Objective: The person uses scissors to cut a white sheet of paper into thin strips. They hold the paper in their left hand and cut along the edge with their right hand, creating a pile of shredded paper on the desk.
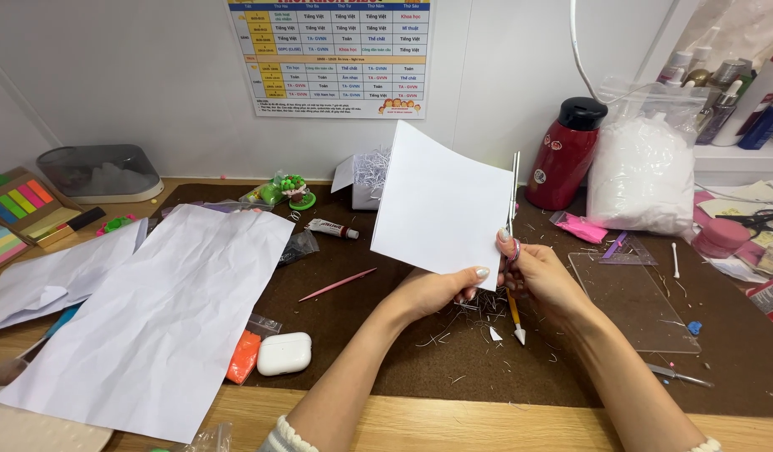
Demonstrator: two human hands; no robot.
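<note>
Scissors positioned at right edge of held paper sheet.

Left hand (441, 289) pinches the white paper sheet (441, 209) at its lower edge, held upright above the brown mat (386, 351). Right hand (533, 272) is closed through the handles of the scissors (514, 197), blades upward along the sheet's edge. Judgement: cutting barely begun; paper slivers (479, 305) lie below, sheet largely intact.

We see left hand (441, 289) pinching lower edge of white paper sheet (441, 209), held upright above table (420, 418). Right hand (537, 276) grips scissors (514, 197), blades pointing up along sheet's right edge. Paper shreds (466, 322) lie beneath hands.
</note>
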